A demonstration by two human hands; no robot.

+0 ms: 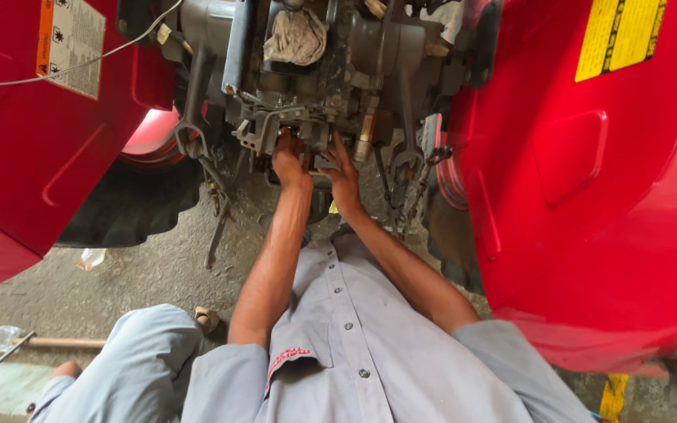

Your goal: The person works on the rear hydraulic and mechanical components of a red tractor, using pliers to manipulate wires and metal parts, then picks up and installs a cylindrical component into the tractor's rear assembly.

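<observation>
Red fenders (589, 196) flank a tractor's grey rear housing (315, 86), where the left hand (290, 160) and right hand (341, 168) press against a metal bracket (307, 129) low at its centre; whether the fingers clasp anything cannot be told. A rag (297, 35) sits above.

- Even, soft daylight; colours stay bright, with mild glare on the red fender (589, 196).
- Deep shadow sits under the grey machinery (315, 86).
- Wide-angle bending shows at the edges; focus is mostly sharp.
</observation>
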